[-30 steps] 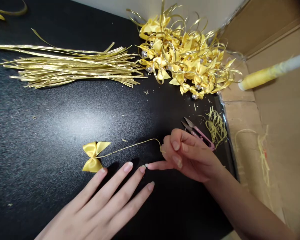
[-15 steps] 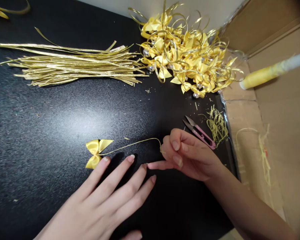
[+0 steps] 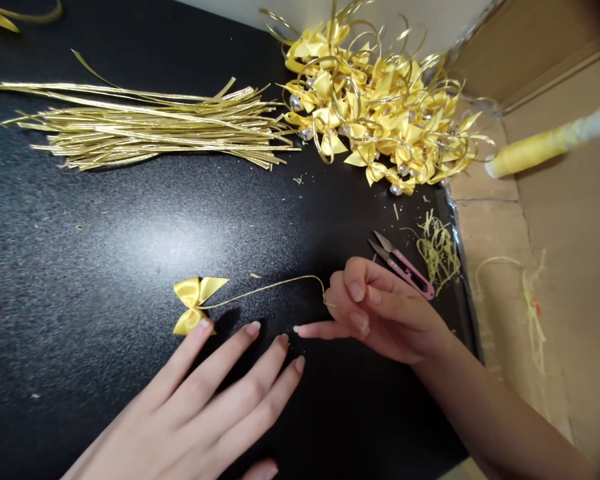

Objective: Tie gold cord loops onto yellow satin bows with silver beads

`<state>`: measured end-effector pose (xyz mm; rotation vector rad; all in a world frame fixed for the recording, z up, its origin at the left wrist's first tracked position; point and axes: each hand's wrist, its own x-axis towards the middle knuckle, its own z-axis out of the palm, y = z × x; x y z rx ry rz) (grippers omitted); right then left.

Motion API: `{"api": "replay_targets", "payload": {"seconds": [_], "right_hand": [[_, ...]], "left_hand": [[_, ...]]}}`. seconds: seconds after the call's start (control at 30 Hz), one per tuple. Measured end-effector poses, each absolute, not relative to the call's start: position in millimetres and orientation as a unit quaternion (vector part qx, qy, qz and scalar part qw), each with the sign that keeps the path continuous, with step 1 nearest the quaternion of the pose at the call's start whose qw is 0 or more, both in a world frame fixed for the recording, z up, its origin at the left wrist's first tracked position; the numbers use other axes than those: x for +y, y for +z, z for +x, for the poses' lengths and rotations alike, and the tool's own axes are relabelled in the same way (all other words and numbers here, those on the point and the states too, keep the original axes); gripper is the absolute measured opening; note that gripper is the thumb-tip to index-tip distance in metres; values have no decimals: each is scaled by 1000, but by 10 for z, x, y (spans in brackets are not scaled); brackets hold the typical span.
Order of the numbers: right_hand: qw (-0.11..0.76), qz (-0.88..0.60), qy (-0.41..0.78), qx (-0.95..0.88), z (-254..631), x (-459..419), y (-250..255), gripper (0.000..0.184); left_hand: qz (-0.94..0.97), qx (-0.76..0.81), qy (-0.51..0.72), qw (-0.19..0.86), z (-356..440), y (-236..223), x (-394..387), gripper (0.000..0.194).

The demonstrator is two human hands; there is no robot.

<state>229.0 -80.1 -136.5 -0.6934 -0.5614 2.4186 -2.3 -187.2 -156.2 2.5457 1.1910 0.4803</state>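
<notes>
A small yellow satin bow [image 3: 187,292] lies on the black table, with a thin yellow thread [image 3: 265,287] running from its knot to my right hand. My left hand [image 3: 220,393] is spread flat and palm down in front of the bow, its index fingertip at the bow's lower loop. My right hand [image 3: 375,307] is curled in a pinch, little finger stretched out to the left. The thread reaches its curled fingers; what lies inside the pinch is mostly hidden. Just behind that hand rest pink-handled thread snips [image 3: 405,267].
A bundle of gold metallic ties [image 3: 155,130] lies at the back left. Beside it is a heap of yellow bows with gold loops [image 3: 380,113]. Thread scraps [image 3: 437,253] lie near the right edge. Cardboard [image 3: 570,233] and a yellow-and-white tube [image 3: 540,150] stand at right.
My left hand has shifted slightly left and toward me, its index finger now at the bow's lower loop. A gap shows between it and my right little finger. My right hand keeps its pinch.
</notes>
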Motion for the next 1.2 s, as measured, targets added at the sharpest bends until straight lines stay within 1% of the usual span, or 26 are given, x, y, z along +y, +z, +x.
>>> {"api": "replay_targets", "payload": {"seconds": [0.43,0.67,0.83,1.03,1.2], "right_hand": [[279,-264,900,-205,2286,-807,-1361,8],[279,-261,902,-202,2293,-807,-1354,8],[280,-257,903,-200,2298,-807,-1356,7],[281,-248,905,-200,2306,-809,-1365,7],[278,-255,904,-200,2303,-806,-1361,7]], "left_hand": [[885,408,159,159,5,-1551,-1817,64],[884,407,181,142,5,-1500,-1832,54],[872,418,201,154,24,-1520,-1852,47],[874,428,170,156,17,-1532,-1892,59],[871,430,187,150,42,-1523,-1908,50]]}}
